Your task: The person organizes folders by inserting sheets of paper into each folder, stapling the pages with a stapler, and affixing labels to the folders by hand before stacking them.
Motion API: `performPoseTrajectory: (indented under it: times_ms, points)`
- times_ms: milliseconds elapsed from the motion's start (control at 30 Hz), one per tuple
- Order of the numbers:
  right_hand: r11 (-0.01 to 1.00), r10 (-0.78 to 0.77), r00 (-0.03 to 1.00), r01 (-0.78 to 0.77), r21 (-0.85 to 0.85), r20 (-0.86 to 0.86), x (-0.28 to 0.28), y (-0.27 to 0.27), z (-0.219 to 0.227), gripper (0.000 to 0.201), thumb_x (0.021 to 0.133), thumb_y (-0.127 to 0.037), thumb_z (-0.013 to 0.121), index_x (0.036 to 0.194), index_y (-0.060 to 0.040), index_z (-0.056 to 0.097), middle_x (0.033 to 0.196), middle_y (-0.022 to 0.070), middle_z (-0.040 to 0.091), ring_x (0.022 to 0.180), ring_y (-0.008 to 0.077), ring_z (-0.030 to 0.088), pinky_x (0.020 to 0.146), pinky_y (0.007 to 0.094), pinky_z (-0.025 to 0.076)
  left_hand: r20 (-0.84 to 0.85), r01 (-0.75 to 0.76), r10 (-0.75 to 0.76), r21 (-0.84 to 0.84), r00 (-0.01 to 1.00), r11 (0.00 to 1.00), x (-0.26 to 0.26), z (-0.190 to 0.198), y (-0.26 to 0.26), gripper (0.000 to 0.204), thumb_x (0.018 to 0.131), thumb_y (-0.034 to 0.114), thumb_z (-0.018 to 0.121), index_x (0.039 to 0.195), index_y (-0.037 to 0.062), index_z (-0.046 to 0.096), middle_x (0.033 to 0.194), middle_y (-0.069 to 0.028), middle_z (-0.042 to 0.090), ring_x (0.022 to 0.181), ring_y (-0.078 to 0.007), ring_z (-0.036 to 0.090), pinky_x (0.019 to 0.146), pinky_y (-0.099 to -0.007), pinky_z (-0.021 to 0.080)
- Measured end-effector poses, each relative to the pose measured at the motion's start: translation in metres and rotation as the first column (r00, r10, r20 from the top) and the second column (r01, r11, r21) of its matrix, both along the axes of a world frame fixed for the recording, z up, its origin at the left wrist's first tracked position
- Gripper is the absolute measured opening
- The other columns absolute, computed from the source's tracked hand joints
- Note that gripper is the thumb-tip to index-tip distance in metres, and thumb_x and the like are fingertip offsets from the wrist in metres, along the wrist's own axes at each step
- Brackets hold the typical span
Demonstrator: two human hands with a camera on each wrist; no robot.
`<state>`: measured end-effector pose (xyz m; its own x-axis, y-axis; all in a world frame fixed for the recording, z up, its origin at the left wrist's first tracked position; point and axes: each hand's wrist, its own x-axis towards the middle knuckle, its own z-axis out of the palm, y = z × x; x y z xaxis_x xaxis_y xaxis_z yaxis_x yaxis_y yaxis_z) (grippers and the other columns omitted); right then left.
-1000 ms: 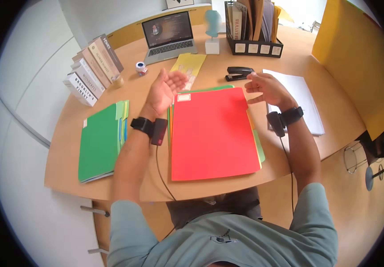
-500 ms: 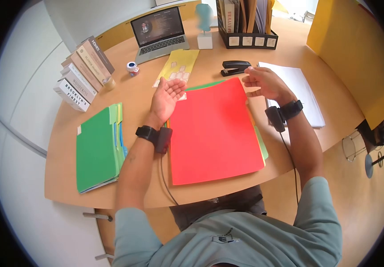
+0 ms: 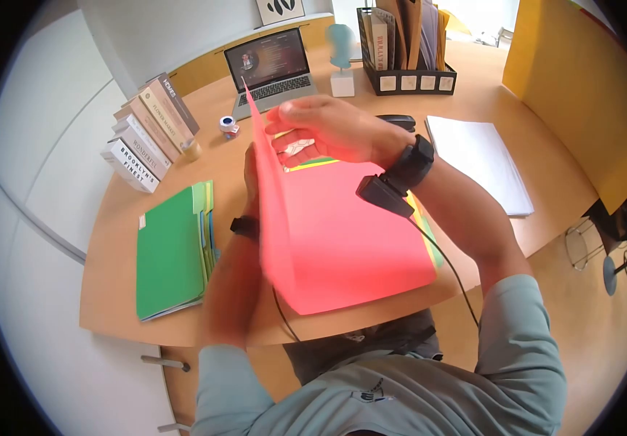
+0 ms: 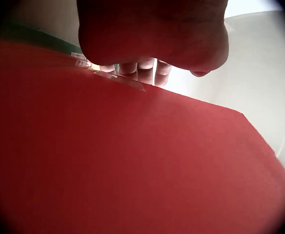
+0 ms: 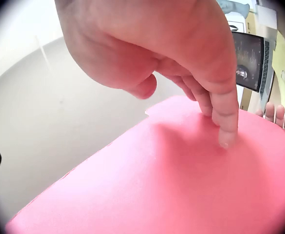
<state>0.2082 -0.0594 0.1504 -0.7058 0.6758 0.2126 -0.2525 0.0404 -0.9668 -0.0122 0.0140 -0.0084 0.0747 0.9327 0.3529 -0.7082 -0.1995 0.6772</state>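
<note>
A red folder (image 3: 357, 232) lies on the desk, its left part raised as a thin upright flap (image 3: 266, 196). My right hand (image 3: 332, 127) reaches across on the flap's right side, fingers extended; in the right wrist view its fingertips touch or nearly touch the pink-looking red surface (image 5: 132, 185). Mostly hidden behind the flap's left side is my left hand (image 3: 251, 178). Its palm (image 4: 152, 31) hangs over the red sheet (image 4: 123, 156) in the left wrist view, and several fingertips (image 5: 278, 114) show past the sheet's edge in the right wrist view.
Green folders (image 3: 172, 251) lie at the left, books (image 3: 154, 123) behind them. Along the back stand a laptop (image 3: 270, 65), a bust (image 3: 341, 54) and a black file rack (image 3: 415, 81). White paper (image 3: 477, 160) and a stapler (image 3: 399, 121) are at the right.
My right hand has swung left across the folder. The left side of the red folder has risen upright, and my left hand is now largely hidden behind it.
</note>
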Motion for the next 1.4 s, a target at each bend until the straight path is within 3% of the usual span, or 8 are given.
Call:
performPoseTrajectory:
  times_ms: [100, 233, 367, 433, 700, 933, 1133, 1400]
  points:
    - [0.985, -0.037, 0.987, 0.009, 0.171, 0.158, 0.025, 0.003, -0.011, 0.042, 0.106, -0.027, 0.049, 0.134, 0.0047, 0.052, 0.122, 0.0152, 0.063, 0.111, 0.0219, 0.063, 0.094, 0.0393, 0.056, 0.027, 0.112, -0.115, 0.098, 0.993, 0.989, -0.012, -0.004, 0.004, 0.043, 0.103, 0.038, 0.043, 0.123, 0.0018, 0.052, 0.116, -0.0137, 0.064, 0.109, -0.0228, 0.059, 0.097, -0.0367, 0.047]
    - [0.914, -0.324, 0.9, 0.218, 0.343, 0.291, 0.109, 0.029, -0.038, 0.039, 0.102, -0.028, 0.058, 0.128, 0.0017, 0.06, 0.115, 0.0108, 0.068, 0.109, 0.0197, 0.065, 0.087, 0.0347, 0.056, 0.021, 0.259, -0.27, 0.213, 0.963, 0.942, -0.021, -0.011, 0.01, 0.042, 0.103, 0.038, 0.043, 0.123, 0.0018, 0.052, 0.116, -0.0138, 0.064, 0.108, -0.0229, 0.059, 0.096, -0.0368, 0.047]
    - [0.659, -0.752, 0.566, 0.628, 0.413, 0.339, 0.249, 0.054, -0.058, 0.028, 0.092, -0.033, 0.067, 0.101, -0.0054, 0.066, 0.09, 0.0014, 0.062, 0.085, 0.0121, 0.06, 0.069, 0.0299, 0.053, 0.007, 0.354, -0.372, 0.291, 0.928, 0.889, -0.028, -0.017, 0.016, 0.042, 0.103, 0.038, 0.043, 0.123, 0.0018, 0.052, 0.116, -0.0138, 0.064, 0.108, -0.023, 0.059, 0.096, -0.0369, 0.047]
    - [0.465, -0.858, 0.209, 0.703, 0.538, 0.468, 0.308, 0.054, -0.068, 0.031, 0.089, -0.034, 0.07, 0.087, -0.0038, 0.065, 0.077, 0.0008, 0.059, 0.072, 0.0129, 0.056, 0.066, 0.0328, 0.051, -0.003, 0.396, -0.417, 0.316, 0.909, 0.862, -0.026, -0.015, 0.019, 0.042, 0.103, 0.038, 0.043, 0.123, 0.0018, 0.053, 0.116, -0.0139, 0.064, 0.108, -0.0231, 0.059, 0.096, -0.0369, 0.047]
    - [0.505, -0.613, -0.275, 0.584, 0.635, 0.74, 0.365, 0.031, -0.102, 0.041, 0.076, -0.034, 0.081, 0.079, 0.004, 0.067, 0.064, 0.008, 0.057, 0.056, 0.0197, 0.052, 0.052, 0.04, 0.04, -0.046, 0.473, -0.49, 0.355, 0.87, 0.807, -0.022, -0.019, 0.021, 0.042, 0.103, 0.038, 0.043, 0.123, 0.0018, 0.053, 0.116, -0.014, 0.063, 0.108, -0.0233, 0.059, 0.096, -0.0371, 0.047]
    - [0.438, -0.701, -0.076, 0.739, 0.512, 0.709, 0.39, 0.046, -0.125, 0.041, 0.075, -0.008, 0.076, 0.111, 0.0076, 0.064, 0.101, 0.0146, 0.068, 0.092, 0.0252, 0.064, 0.077, 0.0361, 0.051, -0.062, 0.489, -0.503, 0.364, 0.862, 0.793, -0.021, -0.016, 0.019, 0.042, 0.103, 0.037, 0.043, 0.123, 0.0018, 0.053, 0.116, -0.0142, 0.063, 0.108, -0.0235, 0.059, 0.096, -0.0372, 0.047]
    - [0.429, -0.785, 0.121, 0.814, 0.392, 0.607, 0.439, 0.061, -0.157, 0.031, 0.073, -0.002, 0.072, 0.102, 0.0055, 0.068, 0.088, 0.0135, 0.068, 0.079, 0.0247, 0.064, 0.069, 0.0379, 0.05, -0.062, 0.501, -0.519, 0.38, 0.853, 0.778, -0.02, -0.015, 0.021, 0.041, 0.103, 0.037, 0.044, 0.123, 0.0018, 0.053, 0.116, -0.0143, 0.063, 0.108, -0.0236, 0.059, 0.096, -0.0374, 0.047]
    - [0.264, -0.892, -0.064, 0.729, 0.631, 0.447, 0.434, 0.057, -0.125, 0.012, 0.082, -0.011, 0.066, 0.084, 0.0011, 0.066, 0.071, 0.0052, 0.062, 0.064, 0.0169, 0.058, 0.059, 0.0341, 0.047, -0.078, 0.534, -0.553, 0.4, 0.829, 0.745, -0.026, -0.02, 0.026, 0.041, 0.103, 0.036, 0.044, 0.123, 0.0018, 0.054, 0.116, -0.0144, 0.063, 0.108, -0.0238, 0.059, 0.096, -0.0375, 0.047]
